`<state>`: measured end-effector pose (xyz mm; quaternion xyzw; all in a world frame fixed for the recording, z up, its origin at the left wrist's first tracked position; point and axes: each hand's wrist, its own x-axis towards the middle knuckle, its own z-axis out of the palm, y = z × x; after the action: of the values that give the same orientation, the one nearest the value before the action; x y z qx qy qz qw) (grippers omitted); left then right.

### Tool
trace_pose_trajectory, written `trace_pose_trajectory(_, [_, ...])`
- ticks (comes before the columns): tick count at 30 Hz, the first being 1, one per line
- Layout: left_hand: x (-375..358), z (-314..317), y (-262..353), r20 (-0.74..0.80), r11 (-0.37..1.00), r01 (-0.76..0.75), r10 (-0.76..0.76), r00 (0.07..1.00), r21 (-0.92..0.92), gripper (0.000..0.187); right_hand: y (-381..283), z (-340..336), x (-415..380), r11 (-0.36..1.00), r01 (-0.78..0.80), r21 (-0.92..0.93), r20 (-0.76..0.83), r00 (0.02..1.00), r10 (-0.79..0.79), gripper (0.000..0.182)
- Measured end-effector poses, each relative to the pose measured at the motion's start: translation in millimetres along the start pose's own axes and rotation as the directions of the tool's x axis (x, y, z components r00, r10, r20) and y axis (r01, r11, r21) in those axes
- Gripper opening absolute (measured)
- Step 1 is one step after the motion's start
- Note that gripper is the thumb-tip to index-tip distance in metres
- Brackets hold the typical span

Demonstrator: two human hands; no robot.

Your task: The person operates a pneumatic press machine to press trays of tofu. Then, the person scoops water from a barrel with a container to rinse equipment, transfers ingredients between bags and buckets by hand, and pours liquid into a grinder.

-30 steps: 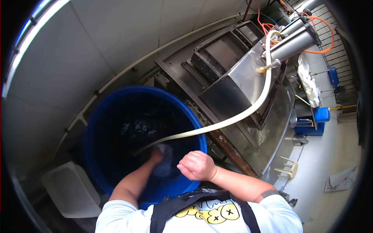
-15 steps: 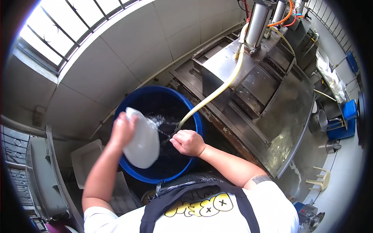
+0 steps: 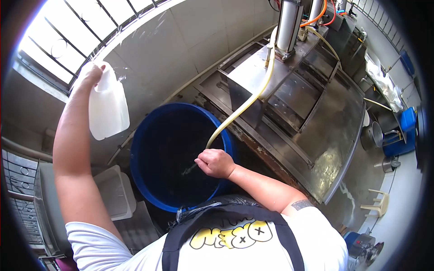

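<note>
My left hand (image 3: 93, 74) is raised high by the barred window, fingers wrapped round the upper part of a translucent white plastic jug (image 3: 109, 115). Water drops fly beside the jug and along the window ledge. Low over the large blue barrel (image 3: 141, 189), my right hand (image 3: 217, 163) grips the end of a pale yellow hose (image 3: 244, 108). A thin stream of water runs from the hose into the dark inside of the barrel. How deep the water stands there is hard to make out.
A stainless steel press-like machine (image 3: 251, 81) with upright cylinders stands right of the barrel, on a wet metal table (image 3: 334, 135). A white tray (image 3: 129, 196) sits left of the barrel. Farther right are a metal pot (image 3: 373, 134) and a beige plastic stool (image 3: 382, 203).
My left hand has lifted the jug out of the barrel, up and left to the window, with water splashing there. My right hand stays over the barrel with the hose.
</note>
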<state>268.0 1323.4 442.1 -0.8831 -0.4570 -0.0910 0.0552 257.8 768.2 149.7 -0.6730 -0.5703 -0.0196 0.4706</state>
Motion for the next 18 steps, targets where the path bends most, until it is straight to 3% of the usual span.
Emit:
trace_pose_trajectory(1, [13, -4, -10, 0.116, 1.000, 0.013, -0.016, 0.993, 0.023, 0.087, 1, 0, 0, 1.000, 0.005, 0.006, -0.009, 1.000, -0.005, 0.024])
trace_pose_trajectory(4, [-31, -3, -19, 0.125, 0.969, 0.017, 0.015, 0.992, -0.246, 0.098, 0, 0, 0, 1.000, 0.005, 0.003, -0.011, 1.000, -0.005, 0.024])
trace_pose_trajectory(7, [-109, -10, 8, 0.165, 0.963, 0.011, 0.035, 0.986, -0.269, 0.100, 1, 0, 0, 1.000, 0.011, 0.008, -0.008, 1.000, -0.011, 0.024])
trace_pose_trajectory(10, [-137, 8, 17, 0.194, 0.963, -0.126, 0.174, 0.966, -0.236, 0.088, 2, 1, 1, 1.000, 0.010, 0.023, 0.002, 1.000, -0.010, 0.024])
trace_pose_trajectory(12, [-158, 8, 55, 0.282, 0.967, -0.244, 0.255, 0.925, -0.072, 0.071, 1, 1, 2, 1.000, 0.004, 0.020, 0.021, 1.000, -0.004, 0.025])
trace_pose_trajectory(13, [-186, -13, 91, 0.288, 0.904, -0.421, 0.385, 0.877, 0.074, 0.063, 1, 0, 3, 1.000, 0.001, 0.014, 0.032, 0.999, -0.001, 0.025])
trace_pose_trajectory(14, [-206, -10, 110, 0.238, 0.906, -0.423, 0.414, 0.878, -0.016, 0.056, 1, 0, 4, 1.000, 0.001, 0.013, 0.034, 0.999, -0.002, 0.025])
trace_pose_trajectory(15, [-223, -22, 139, 0.360, 0.916, -0.397, 0.388, 0.848, -0.052, 0.047, 1, 1, 4, 1.000, -0.003, 0.009, 0.036, 0.999, 0.003, 0.025])
trace_pose_trajectory(17, [-233, -9, 172, 0.398, 0.852, -0.520, 0.500, 0.769, -0.067, 0.045, 0, 0, 4, 1.000, -0.011, 0.004, 0.040, 0.999, 0.011, 0.026])
trace_pose_trajectory(18, [-246, -22, 197, 0.456, 0.798, -0.602, 0.528, 0.717, 0.023, 0.042, -1, -1, 4, 0.999, -0.033, 0.003, 0.056, 0.998, 0.033, 0.026])
